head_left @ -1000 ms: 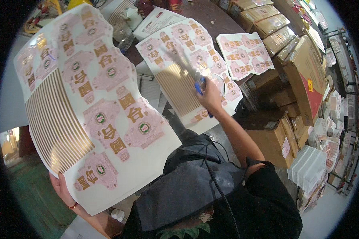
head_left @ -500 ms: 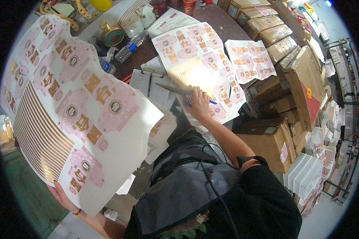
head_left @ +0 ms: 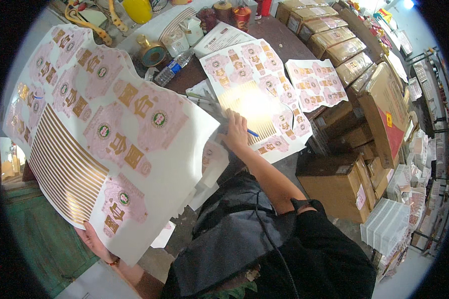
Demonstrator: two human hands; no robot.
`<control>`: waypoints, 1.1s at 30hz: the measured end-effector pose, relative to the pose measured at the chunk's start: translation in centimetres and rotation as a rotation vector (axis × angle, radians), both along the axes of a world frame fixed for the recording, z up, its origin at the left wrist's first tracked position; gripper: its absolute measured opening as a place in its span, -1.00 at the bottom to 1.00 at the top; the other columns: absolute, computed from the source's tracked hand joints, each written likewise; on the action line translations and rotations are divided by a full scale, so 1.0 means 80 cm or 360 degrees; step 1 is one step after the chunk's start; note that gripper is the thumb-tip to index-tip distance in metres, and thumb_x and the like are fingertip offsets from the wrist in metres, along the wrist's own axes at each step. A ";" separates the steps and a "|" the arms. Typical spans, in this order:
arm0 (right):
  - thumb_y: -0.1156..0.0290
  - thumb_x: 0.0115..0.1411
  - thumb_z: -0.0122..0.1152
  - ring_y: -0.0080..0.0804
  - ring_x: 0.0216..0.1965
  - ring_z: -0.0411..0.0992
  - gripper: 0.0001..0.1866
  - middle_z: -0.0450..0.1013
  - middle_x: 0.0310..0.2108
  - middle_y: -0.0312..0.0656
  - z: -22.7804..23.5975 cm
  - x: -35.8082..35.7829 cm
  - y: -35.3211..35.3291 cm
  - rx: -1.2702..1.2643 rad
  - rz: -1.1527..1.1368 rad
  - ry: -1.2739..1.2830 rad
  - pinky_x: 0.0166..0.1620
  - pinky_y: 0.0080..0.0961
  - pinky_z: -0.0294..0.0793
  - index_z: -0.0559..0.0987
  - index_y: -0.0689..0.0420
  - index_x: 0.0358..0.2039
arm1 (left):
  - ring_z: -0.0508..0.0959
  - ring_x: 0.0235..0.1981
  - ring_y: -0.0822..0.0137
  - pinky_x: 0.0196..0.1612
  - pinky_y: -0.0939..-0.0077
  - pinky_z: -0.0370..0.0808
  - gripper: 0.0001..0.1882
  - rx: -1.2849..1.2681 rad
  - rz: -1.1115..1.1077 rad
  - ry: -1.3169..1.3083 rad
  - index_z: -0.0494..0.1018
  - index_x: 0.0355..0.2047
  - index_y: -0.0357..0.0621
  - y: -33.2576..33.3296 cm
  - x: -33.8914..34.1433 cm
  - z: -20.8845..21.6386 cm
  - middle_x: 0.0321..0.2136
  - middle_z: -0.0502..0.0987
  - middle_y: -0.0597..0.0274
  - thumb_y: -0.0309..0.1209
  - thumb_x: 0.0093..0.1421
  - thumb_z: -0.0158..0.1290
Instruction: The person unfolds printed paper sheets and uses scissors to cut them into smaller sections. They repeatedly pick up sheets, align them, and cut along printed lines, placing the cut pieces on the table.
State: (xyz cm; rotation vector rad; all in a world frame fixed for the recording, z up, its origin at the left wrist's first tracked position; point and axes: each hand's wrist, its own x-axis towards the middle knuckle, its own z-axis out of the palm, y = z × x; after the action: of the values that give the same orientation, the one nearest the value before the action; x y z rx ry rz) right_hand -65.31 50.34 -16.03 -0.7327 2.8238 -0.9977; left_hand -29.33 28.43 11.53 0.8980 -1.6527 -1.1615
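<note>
My left hand [head_left: 96, 242] grips the lower edge of a large white sheet [head_left: 182, 130] printed with pink motifs, gold characters and a block of gold stripes. It hangs tilted across the left side, its right edge wavy. My right hand [head_left: 236, 131] is closed near the left edge of a similar printed sheet [head_left: 267, 89] on the table. From its right side sticks out a blue pen [head_left: 253, 133]. On its left a grey pointed blade [head_left: 210, 105] shows, blurred; its handle is hidden under my fingers.
A smaller printed sheet [head_left: 316, 82] lies to the right. Beyond are a water bottle [head_left: 174, 67], a round gold-rimmed container [head_left: 154, 54] and red jars [head_left: 242, 17]. Taped cardboard boxes [head_left: 334, 182] crowd the right, with clear plastic trays [head_left: 385, 225] below. A green wooden surface [head_left: 50, 239] is at lower left.
My right hand has drawn left off the striped area toward the sheet's edge, with the pen and blade. The large sheet has shifted right and now covers most of the clipboard.
</note>
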 end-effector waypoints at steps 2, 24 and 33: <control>0.20 -0.12 0.36 0.04 -0.02 0.25 -0.12 0.30 -0.03 0.04 0.020 0.001 0.001 -0.0078 0.0148 -0.0063 0.11 -0.22 0.19 0.16 0.23 0.17 | 0.36 0.02 0.19 0.02 0.33 0.35 -0.50 0.0033 0.0086 0.0047 0.07 0.20 -0.28 0.009 -0.007 -0.001 0.09 0.28 -0.01 -0.36 0.30 -0.14; 0.41 0.13 0.20 -0.38 -0.05 0.38 -0.51 0.41 -0.08 -0.14 0.221 0.102 -0.008 -0.1797 0.0802 -0.2462 -0.03 -0.41 0.40 0.34 0.24 0.07 | 0.19 0.19 0.12 0.20 0.20 0.15 0.06 0.0006 -0.0694 0.0258 -0.23 0.26 -0.36 0.074 -0.037 -0.066 0.21 0.08 -0.11 0.07 0.06 0.10; 0.39 0.07 0.27 -0.40 -0.15 0.43 -0.55 0.47 -0.13 -0.10 0.213 0.026 0.071 -0.1142 0.0898 -0.1487 -0.06 -0.46 0.38 0.45 0.32 -0.04 | 0.05 0.26 0.04 0.30 0.06 -0.10 -0.06 0.0605 -0.0185 0.1344 -0.14 0.26 -0.34 -0.043 0.036 0.031 0.27 -0.03 -0.06 0.12 0.15 -0.08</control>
State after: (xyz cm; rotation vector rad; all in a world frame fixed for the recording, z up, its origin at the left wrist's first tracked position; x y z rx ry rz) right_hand -63.26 56.01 0.98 -0.7446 1.3596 -1.6442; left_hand -26.45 25.01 13.97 0.4160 -0.8138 -1.6705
